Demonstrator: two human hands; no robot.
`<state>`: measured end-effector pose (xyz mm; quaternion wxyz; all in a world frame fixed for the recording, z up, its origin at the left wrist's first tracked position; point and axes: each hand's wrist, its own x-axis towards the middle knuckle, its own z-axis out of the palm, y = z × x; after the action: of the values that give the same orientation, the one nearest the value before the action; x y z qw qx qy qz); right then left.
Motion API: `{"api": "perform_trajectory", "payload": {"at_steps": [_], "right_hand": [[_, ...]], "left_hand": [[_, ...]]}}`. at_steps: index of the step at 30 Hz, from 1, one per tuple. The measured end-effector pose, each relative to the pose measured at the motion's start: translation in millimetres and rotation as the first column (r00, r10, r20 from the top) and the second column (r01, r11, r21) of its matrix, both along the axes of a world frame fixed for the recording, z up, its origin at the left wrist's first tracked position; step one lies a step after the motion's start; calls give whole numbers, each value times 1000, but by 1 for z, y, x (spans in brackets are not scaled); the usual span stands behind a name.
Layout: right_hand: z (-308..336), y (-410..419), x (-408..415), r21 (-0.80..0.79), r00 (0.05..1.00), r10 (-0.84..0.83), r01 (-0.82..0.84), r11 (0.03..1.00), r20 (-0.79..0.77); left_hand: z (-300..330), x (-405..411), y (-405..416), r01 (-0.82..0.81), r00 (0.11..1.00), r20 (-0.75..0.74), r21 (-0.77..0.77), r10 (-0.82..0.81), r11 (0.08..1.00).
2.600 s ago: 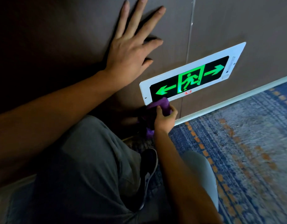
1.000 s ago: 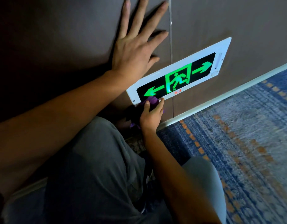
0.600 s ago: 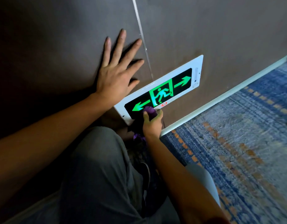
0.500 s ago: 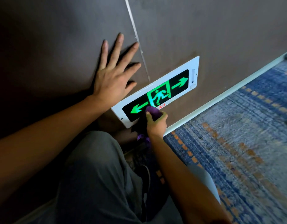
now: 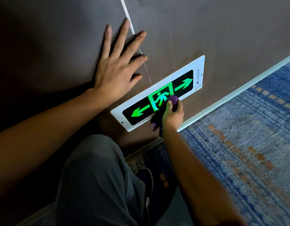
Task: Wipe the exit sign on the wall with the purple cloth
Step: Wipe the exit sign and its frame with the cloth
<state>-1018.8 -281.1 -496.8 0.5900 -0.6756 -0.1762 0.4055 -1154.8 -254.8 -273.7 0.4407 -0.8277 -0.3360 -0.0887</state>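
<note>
The exit sign (image 5: 183, 82) is a white-framed panel low on the brown wall, with a lit green running figure and two green arrows on black. My right hand (image 5: 172, 115) grips the bunched purple cloth (image 5: 173, 100) and presses it on the sign's face just right of the running figure, over the lower middle. A tail of the cloth hangs below my fist. My left hand (image 5: 118, 69) lies flat on the wall above and left of the sign, fingers spread, holding nothing.
A pale skirting strip (image 5: 239, 92) runs along the wall's foot. Blue patterned carpet (image 5: 247, 152) covers the floor at right. My bent knee in grey trousers (image 5: 95, 176) and a dark shoe (image 5: 145, 178) fill the lower middle. A thin metal seam (image 5: 134, 33) crosses the wall.
My right hand has slid the cloth rightward and up, from below the left arrow to beside the running figure. The left hand stays flat on the wall. The camera has shifted.
</note>
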Motion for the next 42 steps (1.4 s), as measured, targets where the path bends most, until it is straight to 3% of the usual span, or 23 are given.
{"api": "perform_trajectory", "payload": {"at_steps": [11,17,26,30,36,42], "right_hand": [[-8,-46,-63,-53,954,280,-276,960,105],[-6,-43,-42,27,984,88,-85,996,-152],[-9,21,76,-9,967,-59,58,998,-248],[-10,18,49,0,987,-32,33,999,-160],[-18,-33,-45,-32,987,153,-152,988,47],[-26,-43,-49,22,991,136,-136,990,2]], "left_hand": [[-13,15,2,-2,1000,-2,-34,2,999],[-18,22,5,43,999,26,-56,-42,997],[-29,31,9,51,999,9,-103,-50,993],[-30,32,11,58,998,6,-91,-57,994],[-32,35,11,45,999,22,-97,-43,994],[-30,34,11,59,998,12,-123,-58,991]]}}
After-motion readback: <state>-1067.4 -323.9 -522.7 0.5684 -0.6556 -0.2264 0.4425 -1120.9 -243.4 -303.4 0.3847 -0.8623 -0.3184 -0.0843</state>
